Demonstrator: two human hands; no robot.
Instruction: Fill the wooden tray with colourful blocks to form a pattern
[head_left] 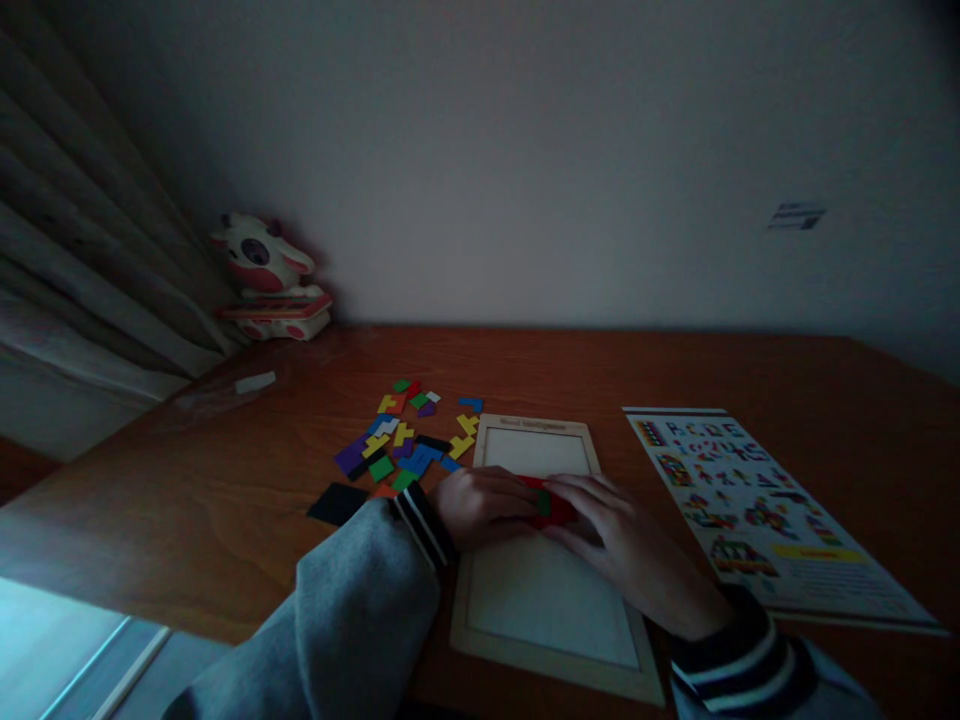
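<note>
Red piece [561, 510] lies over the middle of the frame [551, 600], as the head view shows, with a green piece [543, 502] on or against it; which, I cannot tell. Both hands meet there, so the step in hand looks like lining these two up. To do it well, one hand would best steady the red piece while the other nudges the green by its edges, with light pressure, since such thin, flat bits probably slide easily. Lifting the fingers a little would uncover the seam.

The left hand [487, 505] comes in across the frame's left edge, palm down, fingers together and reaching toward the red piece. The right hand [611, 525] crosses the frame's right edge, its fingers slanting inward, thumb side nearer the body. Fingertips of both hands are at the red piece, close to each other; whether they pinch it or merely rest on it, I cannot tell. Loose pieces [420, 459] lie left of the frame, and a printed sheet [765, 510] lies right of it.
</note>
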